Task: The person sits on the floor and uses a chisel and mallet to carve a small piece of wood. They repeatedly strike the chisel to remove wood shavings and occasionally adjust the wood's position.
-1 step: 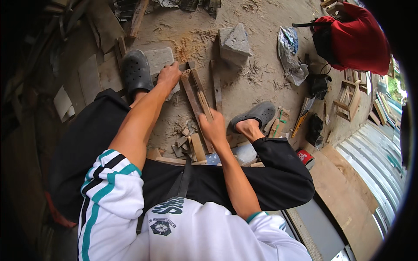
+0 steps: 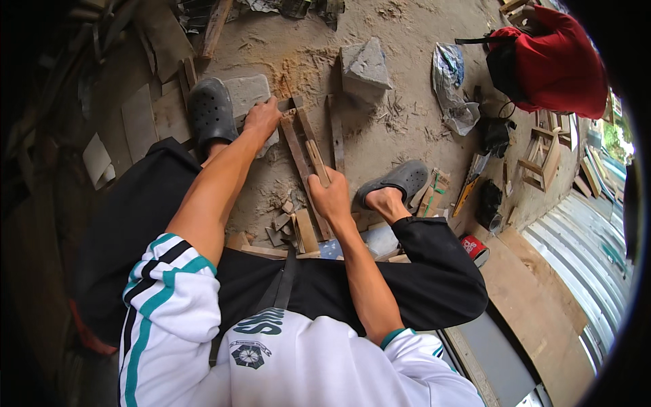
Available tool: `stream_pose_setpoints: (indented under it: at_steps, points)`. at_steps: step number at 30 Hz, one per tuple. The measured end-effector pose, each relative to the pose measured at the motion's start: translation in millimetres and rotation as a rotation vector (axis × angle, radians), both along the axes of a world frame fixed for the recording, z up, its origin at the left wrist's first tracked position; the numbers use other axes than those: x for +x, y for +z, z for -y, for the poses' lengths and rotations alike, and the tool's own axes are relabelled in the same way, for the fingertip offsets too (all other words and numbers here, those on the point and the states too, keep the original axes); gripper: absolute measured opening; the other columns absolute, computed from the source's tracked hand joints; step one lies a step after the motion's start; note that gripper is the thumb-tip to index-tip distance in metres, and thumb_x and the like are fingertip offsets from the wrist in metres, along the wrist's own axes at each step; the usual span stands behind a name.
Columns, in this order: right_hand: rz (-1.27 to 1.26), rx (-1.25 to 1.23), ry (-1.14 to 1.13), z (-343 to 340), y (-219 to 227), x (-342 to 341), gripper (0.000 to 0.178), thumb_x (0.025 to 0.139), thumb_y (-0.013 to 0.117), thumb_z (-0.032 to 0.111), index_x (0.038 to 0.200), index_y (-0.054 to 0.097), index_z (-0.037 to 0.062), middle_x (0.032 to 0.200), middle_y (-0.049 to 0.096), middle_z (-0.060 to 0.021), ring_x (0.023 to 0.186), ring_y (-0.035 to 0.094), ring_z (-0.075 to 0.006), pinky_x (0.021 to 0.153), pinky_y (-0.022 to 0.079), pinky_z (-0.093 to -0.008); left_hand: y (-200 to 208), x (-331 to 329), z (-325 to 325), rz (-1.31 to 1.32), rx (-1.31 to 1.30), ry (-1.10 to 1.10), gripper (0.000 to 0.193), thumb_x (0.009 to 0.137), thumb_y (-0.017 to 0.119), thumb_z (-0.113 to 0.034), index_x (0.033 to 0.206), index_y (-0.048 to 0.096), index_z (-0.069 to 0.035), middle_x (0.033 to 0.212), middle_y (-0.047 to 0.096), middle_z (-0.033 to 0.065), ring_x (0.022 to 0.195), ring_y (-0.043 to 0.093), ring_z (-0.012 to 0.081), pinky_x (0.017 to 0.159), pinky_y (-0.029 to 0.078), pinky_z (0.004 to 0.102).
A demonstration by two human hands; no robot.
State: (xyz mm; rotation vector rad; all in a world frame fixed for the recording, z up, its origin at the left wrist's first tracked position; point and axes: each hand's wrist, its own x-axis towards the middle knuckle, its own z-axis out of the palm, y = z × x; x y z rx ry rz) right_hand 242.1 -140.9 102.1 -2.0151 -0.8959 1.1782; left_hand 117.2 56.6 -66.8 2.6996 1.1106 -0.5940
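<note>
My left hand (image 2: 262, 117) is closed on a dark wood strip (image 2: 291, 103), holding it down over a pale concrete slab (image 2: 245, 89) beside my left clog (image 2: 211, 110). My right hand (image 2: 330, 195) is wrapped round the light wooden handle of what looks like a saw (image 2: 317, 161). Its narrow dark blade reaches forward across the strip; its teeth are too fine to make out. Orange-brown sawdust lies on the ground past the strip. A longer wood strip (image 2: 298, 159) lies just left of the handle, and another strip (image 2: 337, 136) is to its right.
A concrete block (image 2: 365, 68) stands ahead. Wood offcuts (image 2: 306, 230) lie between my legs. Right of my right clog (image 2: 400, 182) are a yellow-edged handsaw (image 2: 469, 183), a red can (image 2: 475, 251) and a plastic bag (image 2: 451, 88). A red bundle (image 2: 556, 64) sits far right.
The thin dark blade end shows farther past the strip than before. My right hand has shifted very slightly; my left hand stays in place.
</note>
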Motion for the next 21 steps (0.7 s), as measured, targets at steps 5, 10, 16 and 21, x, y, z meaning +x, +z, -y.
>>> stream_pose_setpoints:
  at_steps: [5, 10, 16, 21]
  points:
    - [-0.044, 0.036, -0.016, 46, 39, -1, 0.016, 0.083, 0.057, 0.013, 0.081, 0.060, -0.0028, 0.063, 0.056, -0.0212, 0.057, 0.059, -0.0271, 0.057, 0.045, -0.0394, -8, -7, -2, 0.058, 0.037, -0.022, 0.019, 0.085, 0.059, -0.005, 0.097, 0.070, 0.004, 0.113, 0.054, 0.0149, 0.096, 0.066, 0.0356, 0.074, 0.060, 0.0407]
    - [-0.028, -0.058, -0.026, -5, -8, -2, 0.015, 0.083, 0.056, 0.011, 0.083, 0.061, -0.0036, 0.065, 0.056, -0.0237, 0.055, 0.058, -0.0301, 0.057, 0.046, -0.0402, -7, -4, 8, 0.094, 0.018, 0.006, 0.017, 0.081, 0.059, -0.001, 0.091, 0.068, 0.008, 0.108, 0.054, 0.0173, 0.090, 0.066, 0.0372, 0.073, 0.059, 0.0432]
    - [-0.024, 0.004, 0.020, 57, 19, -4, 0.016, 0.082, 0.057, 0.009, 0.089, 0.065, -0.0023, 0.064, 0.059, -0.0191, 0.058, 0.061, -0.0257, 0.059, 0.047, -0.0383, 3, -3, -1, 0.096, 0.061, -0.002, 0.017, 0.081, 0.059, -0.001, 0.091, 0.067, 0.009, 0.109, 0.053, 0.0172, 0.090, 0.066, 0.0372, 0.074, 0.059, 0.0422]
    - [-0.068, -0.032, -0.035, 9, -25, 0, 0.017, 0.082, 0.058, 0.013, 0.076, 0.058, -0.0024, 0.059, 0.052, -0.0158, 0.055, 0.052, -0.0195, 0.056, 0.043, -0.0378, -1, -7, 7, 0.004, 0.024, -0.108, 0.020, 0.082, 0.064, -0.007, 0.097, 0.072, 0.002, 0.119, 0.053, 0.0155, 0.095, 0.065, 0.0343, 0.071, 0.061, 0.0395]
